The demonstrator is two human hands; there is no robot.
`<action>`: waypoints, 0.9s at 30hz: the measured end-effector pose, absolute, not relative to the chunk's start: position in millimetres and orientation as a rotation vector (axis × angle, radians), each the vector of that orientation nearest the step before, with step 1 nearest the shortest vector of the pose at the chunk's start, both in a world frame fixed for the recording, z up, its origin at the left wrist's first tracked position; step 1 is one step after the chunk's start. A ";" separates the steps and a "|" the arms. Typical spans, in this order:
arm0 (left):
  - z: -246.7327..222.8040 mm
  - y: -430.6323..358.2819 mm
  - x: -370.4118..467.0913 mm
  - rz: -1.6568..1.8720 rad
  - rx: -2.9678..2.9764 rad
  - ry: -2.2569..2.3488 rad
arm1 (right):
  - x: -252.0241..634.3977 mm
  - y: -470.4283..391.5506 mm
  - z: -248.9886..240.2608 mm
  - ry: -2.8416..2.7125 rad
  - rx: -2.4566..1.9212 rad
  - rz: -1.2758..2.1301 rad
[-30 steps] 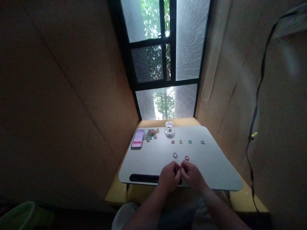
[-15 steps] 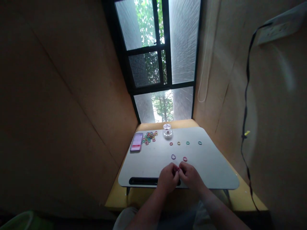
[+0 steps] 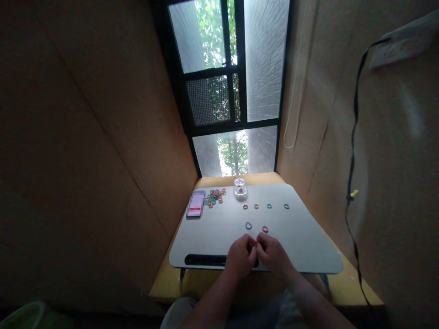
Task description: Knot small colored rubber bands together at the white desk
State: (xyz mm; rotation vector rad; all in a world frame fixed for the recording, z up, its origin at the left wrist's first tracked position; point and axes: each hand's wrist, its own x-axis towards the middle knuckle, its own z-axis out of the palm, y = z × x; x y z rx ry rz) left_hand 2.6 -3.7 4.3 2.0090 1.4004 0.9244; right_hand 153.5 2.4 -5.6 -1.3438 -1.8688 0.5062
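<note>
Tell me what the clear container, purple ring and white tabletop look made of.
Clear container: probably glossy plastic, being see-through with bright highlights; glass is possible.
Purple ring: perhaps rubber or stretchy fabric, since its loop sits out of round; finish too small to tell.
White tabletop: likely smooth laminate, showing an even surface without visible grain.

Bare left forearm (image 3: 216, 294) and bare right forearm (image 3: 310, 294) angle inward; the curled left hand (image 3: 241, 256) and curled right hand (image 3: 273, 252) pinch close together, backs upward.
</note>
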 end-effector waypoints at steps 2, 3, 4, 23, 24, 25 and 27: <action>3.2 -3.4 2.4 0.926 2.007 1.394 | 153.5 1.9 -5.7 -1.870 -1.342 0.512; 2.9 -3.2 2.3 0.927 2.005 1.390 | 153.5 1.7 -6.0 -1.871 -1.341 0.513; 2.8 -3.0 2.2 0.926 2.003 1.387 | 153.6 1.6 -6.5 -1.872 -1.339 0.511; 9.2 -5.7 0.9 0.907 2.013 1.378 | 154.2 2.5 -6.0 -1.892 -1.337 0.485; 9.3 -5.6 0.7 0.903 2.013 1.375 | 154.2 2.6 -6.1 -1.894 -1.339 0.484; 9.4 -5.5 0.6 0.901 2.015 1.375 | 154.1 2.8 -6.3 -1.895 -1.340 0.482; 9.6 -5.5 0.5 0.899 2.021 1.378 | 154.2 3.4 -6.9 -1.899 -1.343 0.479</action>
